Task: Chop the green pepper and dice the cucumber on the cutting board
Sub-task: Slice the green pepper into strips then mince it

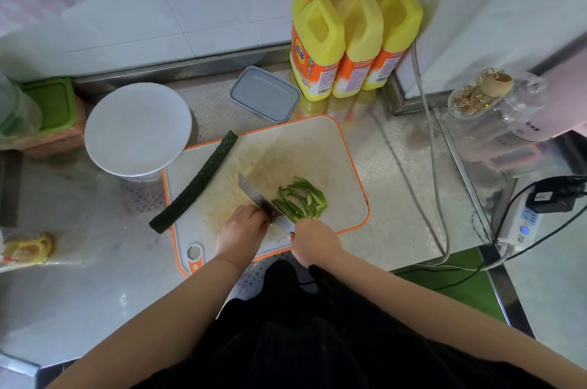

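A white cutting board (305,147) with an orange rim lies on the steel counter. Green pepper strips (303,199) are piled on its near right part. My right hand (313,241) grips the handle of a cleaver (259,198), whose blade stands edge-down just left of the strips. My left hand (243,226) sits curled on the board against the blade's left side; whatever is under its fingers is hidden. A long dark cucumber (197,182) lies diagonally across the board's left edge, whole.
A white plate (138,128) stands left of the board, a grey lidded box (265,93) behind it. Three yellow pump bottles (346,39) line the back wall. A glass jar (486,96), cables and a power strip (521,226) are at right. A green-lidded container (52,103) is far left.
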Demonstrator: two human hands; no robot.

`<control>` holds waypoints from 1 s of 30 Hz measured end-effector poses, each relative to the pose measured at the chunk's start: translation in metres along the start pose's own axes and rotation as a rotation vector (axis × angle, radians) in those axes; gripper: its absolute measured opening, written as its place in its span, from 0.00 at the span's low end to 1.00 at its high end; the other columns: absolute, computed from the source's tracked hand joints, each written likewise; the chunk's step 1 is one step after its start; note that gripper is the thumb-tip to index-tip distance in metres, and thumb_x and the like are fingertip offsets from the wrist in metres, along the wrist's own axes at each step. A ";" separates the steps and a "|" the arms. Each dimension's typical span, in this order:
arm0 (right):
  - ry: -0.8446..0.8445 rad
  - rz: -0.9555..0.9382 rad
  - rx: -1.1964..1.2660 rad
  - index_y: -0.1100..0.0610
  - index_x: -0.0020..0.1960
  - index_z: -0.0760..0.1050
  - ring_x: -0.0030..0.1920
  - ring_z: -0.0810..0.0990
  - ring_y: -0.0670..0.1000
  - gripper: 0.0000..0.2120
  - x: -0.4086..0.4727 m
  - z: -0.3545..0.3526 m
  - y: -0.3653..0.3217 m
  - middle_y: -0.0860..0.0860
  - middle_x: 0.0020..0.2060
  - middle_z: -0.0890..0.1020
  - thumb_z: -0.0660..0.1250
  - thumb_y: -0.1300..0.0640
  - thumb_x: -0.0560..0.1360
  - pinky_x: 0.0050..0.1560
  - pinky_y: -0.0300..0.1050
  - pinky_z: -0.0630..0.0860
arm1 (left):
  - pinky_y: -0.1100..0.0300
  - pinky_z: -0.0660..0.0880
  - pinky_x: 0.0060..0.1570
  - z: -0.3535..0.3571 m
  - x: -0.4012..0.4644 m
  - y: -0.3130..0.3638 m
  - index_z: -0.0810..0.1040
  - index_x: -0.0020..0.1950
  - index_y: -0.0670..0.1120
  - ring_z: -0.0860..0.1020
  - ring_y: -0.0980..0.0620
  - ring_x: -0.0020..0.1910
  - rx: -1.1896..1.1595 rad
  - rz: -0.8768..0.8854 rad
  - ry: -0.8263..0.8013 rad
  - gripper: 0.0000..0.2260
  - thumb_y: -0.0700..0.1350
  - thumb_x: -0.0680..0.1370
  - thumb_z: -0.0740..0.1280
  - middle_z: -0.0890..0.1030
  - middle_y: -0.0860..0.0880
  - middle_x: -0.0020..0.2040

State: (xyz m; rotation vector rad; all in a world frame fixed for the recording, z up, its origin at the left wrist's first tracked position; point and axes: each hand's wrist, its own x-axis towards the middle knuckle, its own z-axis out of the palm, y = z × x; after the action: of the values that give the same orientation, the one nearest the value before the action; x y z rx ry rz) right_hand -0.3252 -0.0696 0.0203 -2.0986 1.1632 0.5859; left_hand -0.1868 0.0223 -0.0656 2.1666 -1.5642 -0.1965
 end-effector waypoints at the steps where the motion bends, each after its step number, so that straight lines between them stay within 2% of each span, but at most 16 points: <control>1: -0.006 0.001 -0.004 0.62 0.59 0.72 0.59 0.76 0.57 0.13 0.000 0.000 0.000 0.58 0.58 0.78 0.57 0.56 0.81 0.56 0.46 0.71 | 0.58 0.75 0.30 0.000 0.000 0.000 0.82 0.38 0.43 0.69 0.52 0.42 -0.004 -0.004 -0.002 0.14 0.46 0.74 0.59 0.80 0.47 0.38; 12: -0.004 0.010 -0.033 0.63 0.59 0.71 0.57 0.77 0.58 0.11 0.000 0.007 -0.008 0.59 0.56 0.78 0.57 0.63 0.79 0.55 0.47 0.73 | 0.59 0.76 0.35 0.001 -0.004 0.003 0.85 0.43 0.45 0.74 0.49 0.46 -0.045 -0.073 -0.037 0.14 0.47 0.75 0.60 0.82 0.49 0.44; 15: 0.002 0.020 0.012 0.63 0.57 0.72 0.55 0.78 0.57 0.10 0.009 0.009 -0.011 0.59 0.53 0.79 0.57 0.59 0.80 0.51 0.45 0.73 | 0.59 0.76 0.36 -0.001 -0.003 0.006 0.84 0.43 0.44 0.77 0.47 0.44 -0.044 -0.092 -0.059 0.14 0.47 0.75 0.60 0.82 0.48 0.43; 21: -0.010 0.095 0.250 0.66 0.56 0.75 0.54 0.78 0.60 0.17 0.023 0.000 -0.008 0.61 0.51 0.81 0.60 0.52 0.80 0.45 0.46 0.70 | 0.55 0.77 0.31 -0.011 0.006 0.014 0.82 0.42 0.45 0.77 0.45 0.40 -0.013 -0.117 -0.125 0.12 0.47 0.75 0.60 0.80 0.48 0.39; 23: 0.009 0.110 0.292 0.66 0.55 0.75 0.52 0.79 0.60 0.18 0.021 -0.003 0.000 0.61 0.48 0.80 0.59 0.51 0.79 0.44 0.46 0.69 | 0.55 0.77 0.36 -0.016 0.010 0.022 0.83 0.47 0.45 0.78 0.46 0.43 -0.043 -0.154 -0.179 0.09 0.43 0.76 0.63 0.81 0.49 0.42; 26: 0.020 0.136 0.306 0.63 0.47 0.72 0.43 0.75 0.58 0.15 0.019 -0.011 0.010 0.57 0.38 0.75 0.59 0.50 0.80 0.41 0.45 0.67 | 0.58 0.74 0.48 -0.019 0.011 0.030 0.81 0.58 0.46 0.77 0.49 0.53 -0.115 -0.232 -0.230 0.11 0.39 0.79 0.63 0.82 0.50 0.53; 28: 0.017 0.135 0.298 0.62 0.44 0.67 0.42 0.71 0.55 0.14 0.019 -0.015 0.015 0.52 0.33 0.69 0.59 0.51 0.79 0.41 0.45 0.66 | 0.55 0.78 0.47 -0.023 0.007 0.028 0.81 0.58 0.45 0.77 0.49 0.54 -0.122 -0.173 -0.173 0.13 0.36 0.78 0.63 0.82 0.50 0.53; 30: 0.025 0.129 0.309 0.61 0.43 0.67 0.41 0.70 0.55 0.13 0.019 -0.017 0.017 0.50 0.31 0.67 0.60 0.52 0.79 0.40 0.45 0.66 | 0.53 0.80 0.45 -0.025 0.003 0.025 0.81 0.58 0.44 0.75 0.50 0.54 -0.046 0.019 -0.089 0.15 0.36 0.74 0.62 0.81 0.49 0.54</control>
State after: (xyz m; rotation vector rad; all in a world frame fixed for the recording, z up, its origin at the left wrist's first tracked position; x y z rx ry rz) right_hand -0.3296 -0.0992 0.0140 -1.7837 1.3199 0.4086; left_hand -0.1975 0.0200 -0.0323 2.1332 -1.6113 -0.3237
